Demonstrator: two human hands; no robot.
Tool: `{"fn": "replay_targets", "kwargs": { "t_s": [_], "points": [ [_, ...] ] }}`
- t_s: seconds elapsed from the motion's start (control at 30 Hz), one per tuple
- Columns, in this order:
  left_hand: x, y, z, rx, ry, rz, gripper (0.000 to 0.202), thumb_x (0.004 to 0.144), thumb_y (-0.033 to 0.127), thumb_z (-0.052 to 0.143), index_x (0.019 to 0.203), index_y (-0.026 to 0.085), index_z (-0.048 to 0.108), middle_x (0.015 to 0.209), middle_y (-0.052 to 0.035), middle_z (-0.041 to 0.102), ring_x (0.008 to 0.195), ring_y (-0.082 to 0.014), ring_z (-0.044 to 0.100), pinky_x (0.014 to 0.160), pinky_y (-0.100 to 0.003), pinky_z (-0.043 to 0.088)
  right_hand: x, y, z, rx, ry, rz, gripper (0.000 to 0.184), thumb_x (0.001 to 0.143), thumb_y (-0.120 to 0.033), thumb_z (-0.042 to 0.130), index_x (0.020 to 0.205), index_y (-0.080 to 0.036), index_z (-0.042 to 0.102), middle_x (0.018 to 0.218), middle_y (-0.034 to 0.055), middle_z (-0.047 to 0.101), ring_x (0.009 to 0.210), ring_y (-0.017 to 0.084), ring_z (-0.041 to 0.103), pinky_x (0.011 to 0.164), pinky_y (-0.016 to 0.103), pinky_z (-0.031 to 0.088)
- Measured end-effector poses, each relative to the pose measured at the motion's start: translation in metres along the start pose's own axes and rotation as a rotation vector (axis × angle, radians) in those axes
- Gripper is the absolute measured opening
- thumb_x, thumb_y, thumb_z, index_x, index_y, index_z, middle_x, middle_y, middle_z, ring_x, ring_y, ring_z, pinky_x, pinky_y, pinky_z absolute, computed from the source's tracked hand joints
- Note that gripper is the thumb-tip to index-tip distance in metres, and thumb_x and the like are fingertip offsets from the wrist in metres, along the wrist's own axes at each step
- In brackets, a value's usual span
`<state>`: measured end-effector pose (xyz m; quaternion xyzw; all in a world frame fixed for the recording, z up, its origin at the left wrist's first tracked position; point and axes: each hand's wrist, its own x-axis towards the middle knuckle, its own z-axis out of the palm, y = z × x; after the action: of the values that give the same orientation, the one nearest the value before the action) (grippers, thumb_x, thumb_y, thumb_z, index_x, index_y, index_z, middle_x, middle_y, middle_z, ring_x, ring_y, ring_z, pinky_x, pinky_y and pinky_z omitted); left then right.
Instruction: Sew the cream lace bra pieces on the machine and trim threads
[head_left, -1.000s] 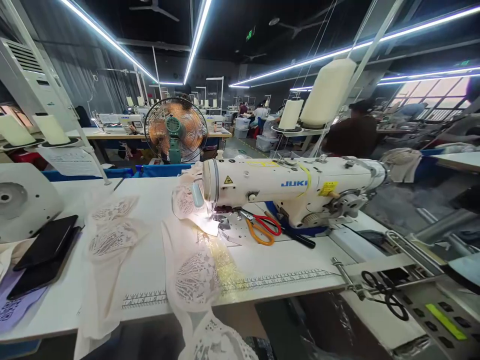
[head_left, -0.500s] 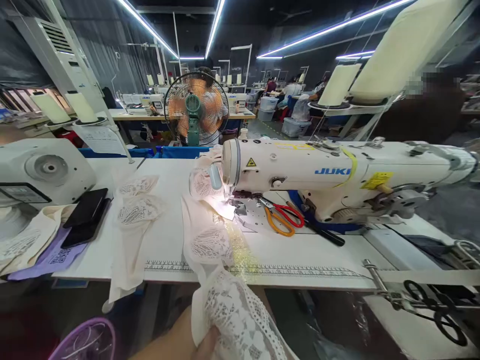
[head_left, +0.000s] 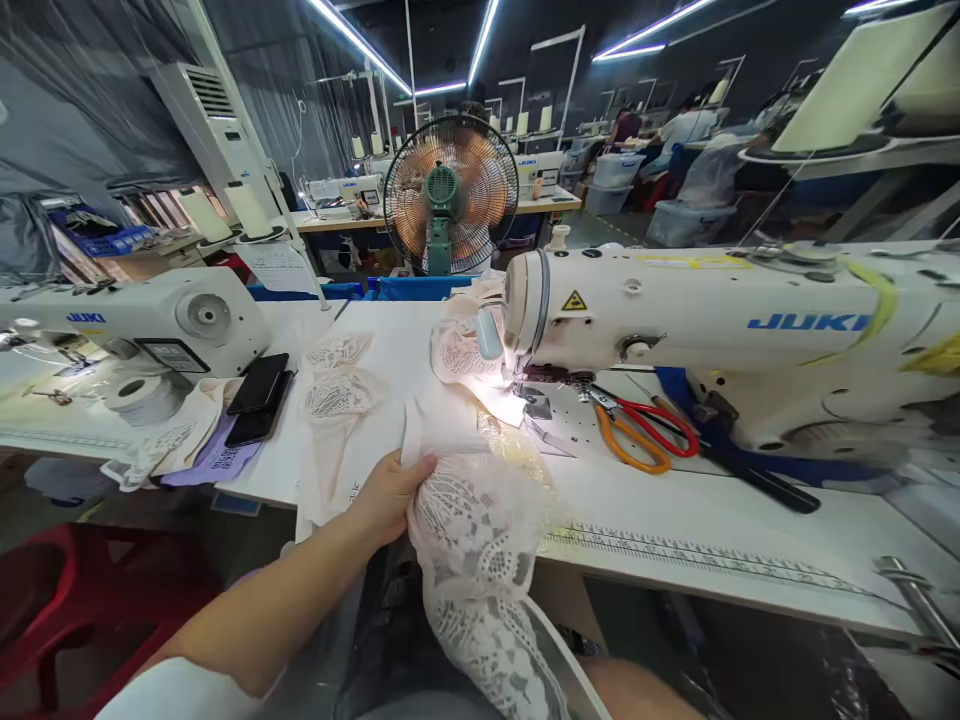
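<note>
My left hand (head_left: 391,492) is closed on the edge of a pale lace bra piece (head_left: 480,520), thumb on top, in front of the sewing machine. The lace drapes over the table's front edge and hangs towards my lap. A bit of bare skin, seemingly of my right arm, shows at the bottom right beside the hanging lace; the fingers of my right hand are hidden. Another lace piece (head_left: 465,350) lies under the lit needle area of the white JUKI sewing machine (head_left: 675,310). Clear yellowish tape (head_left: 517,450) lies just in front of the needle area.
Scissors with red and orange handles (head_left: 645,430) lie by the machine bed, near a black-handled tool (head_left: 772,485). Further lace pieces (head_left: 337,390) and black phones (head_left: 259,395) lie to the left. A fan (head_left: 450,200) stands behind; a red stool (head_left: 105,600) is lower left.
My left hand has come up from the bottom edge to the table front, lifting the lace piece with it. The view has swung left.
</note>
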<state>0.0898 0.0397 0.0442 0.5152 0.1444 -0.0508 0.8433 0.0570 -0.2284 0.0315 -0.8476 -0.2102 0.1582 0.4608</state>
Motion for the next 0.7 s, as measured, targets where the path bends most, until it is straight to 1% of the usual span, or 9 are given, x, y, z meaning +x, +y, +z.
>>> {"fn": "replay_targets", "kwargs": {
  "t_s": [0.1, 0.17, 0.2, 0.27, 0.33, 0.4, 0.53, 0.63, 0.7],
  "points": [
    [-0.005, -0.007, 0.008, 0.138, -0.082, 0.024, 0.038, 0.065, 0.039, 0.076, 0.089, 0.012, 0.066, 0.082, -0.0070, 0.070, 0.081, -0.0217, 0.064, 0.080, -0.035, 0.048, 0.018, 0.000, -0.022, 0.024, 0.035, 0.034, 0.031, 0.081, -0.049, 0.054, 0.098, -0.025, 0.064, 0.091, 0.0033, 0.066, 0.081, 0.018, 0.061, 0.072, 0.031, 0.049],
    [-0.009, -0.014, 0.012, 0.237, -0.138, 0.032, 0.039, 0.067, 0.043, 0.073, 0.089, 0.012, 0.065, 0.082, -0.0061, 0.070, 0.079, -0.0202, 0.064, 0.077, -0.033, 0.048, 0.036, -0.002, -0.028, 0.074, 0.117, 0.098, 0.039, 0.082, -0.054, 0.044, 0.095, -0.023, 0.064, 0.075, 0.0016, 0.064, 0.071, 0.018, 0.059, 0.068, 0.031, 0.047],
    [-0.010, -0.016, 0.013, 0.295, -0.171, 0.031, 0.039, 0.069, 0.045, 0.071, 0.090, 0.013, 0.065, 0.083, -0.0060, 0.070, 0.079, -0.0200, 0.063, 0.077, -0.032, 0.048, 0.045, -0.002, -0.027, 0.134, 0.124, 0.113, 0.040, 0.083, -0.054, 0.040, 0.092, -0.022, 0.063, 0.067, -0.0001, 0.060, 0.064, 0.016, 0.056, 0.066, 0.030, 0.046],
    [-0.010, -0.020, 0.016, 0.429, -0.227, 0.038, 0.040, 0.073, 0.048, 0.066, 0.093, 0.013, 0.065, 0.086, -0.0062, 0.069, 0.083, -0.0207, 0.062, 0.077, -0.031, 0.048, 0.063, -0.002, -0.021, 0.260, -0.054, 0.062, 0.038, 0.083, -0.054, 0.040, 0.078, -0.020, 0.056, 0.053, -0.0040, 0.049, 0.054, 0.014, 0.050, 0.058, 0.027, 0.043],
    [-0.007, -0.021, 0.018, 0.592, -0.277, 0.066, 0.042, 0.078, 0.051, 0.059, 0.095, 0.013, 0.064, 0.089, -0.0068, 0.068, 0.089, -0.0225, 0.061, 0.080, -0.032, 0.047, 0.075, 0.001, -0.012, 0.324, -0.174, 0.023, 0.039, 0.082, -0.055, 0.042, 0.065, -0.021, 0.046, 0.050, -0.0060, 0.041, 0.047, 0.011, 0.044, 0.050, 0.024, 0.038],
    [-0.004, -0.020, 0.020, 0.777, -0.333, 0.096, 0.045, 0.082, 0.054, 0.050, 0.093, 0.012, 0.065, 0.090, -0.0074, 0.068, 0.089, -0.0233, 0.060, 0.080, -0.032, 0.047, 0.082, 0.006, -0.004, 0.341, -0.201, 0.007, 0.041, 0.081, -0.056, 0.043, 0.060, -0.021, 0.038, 0.052, -0.0065, 0.036, 0.046, 0.010, 0.038, 0.046, 0.023, 0.032],
    [0.005, -0.017, 0.027, 1.153, -0.495, 0.088, 0.048, 0.087, 0.052, 0.037, 0.084, 0.012, 0.064, 0.079, -0.0070, 0.066, 0.073, -0.0202, 0.058, 0.068, -0.029, 0.047, 0.083, 0.013, -0.002, 0.327, -0.252, -0.048, 0.038, 0.080, -0.050, 0.047, 0.058, -0.020, 0.038, 0.058, -0.0054, 0.034, 0.053, 0.010, 0.034, 0.050, 0.023, 0.029],
    [0.013, -0.017, 0.035, 1.263, -0.594, 0.133, 0.043, 0.089, 0.046, 0.035, 0.085, 0.013, 0.062, 0.077, -0.0050, 0.064, 0.070, -0.0172, 0.055, 0.067, -0.027, 0.045, 0.085, 0.015, -0.004, 0.276, -0.254, -0.067, 0.034, 0.080, -0.042, 0.047, 0.057, -0.020, 0.038, 0.058, -0.0051, 0.035, 0.055, 0.010, 0.034, 0.052, 0.023, 0.028],
    [0.017, -0.018, 0.040, 1.301, -0.579, 0.141, 0.043, 0.088, 0.046, 0.035, 0.076, 0.014, 0.060, 0.068, -0.0036, 0.060, 0.063, -0.0154, 0.052, 0.061, -0.025, 0.043, 0.088, 0.014, -0.003, 0.226, -0.208, -0.068, 0.033, 0.079, -0.039, 0.046, 0.055, -0.021, 0.034, 0.056, -0.0056, 0.032, 0.053, 0.010, 0.031, 0.050, 0.023, 0.026]
  ]
}}
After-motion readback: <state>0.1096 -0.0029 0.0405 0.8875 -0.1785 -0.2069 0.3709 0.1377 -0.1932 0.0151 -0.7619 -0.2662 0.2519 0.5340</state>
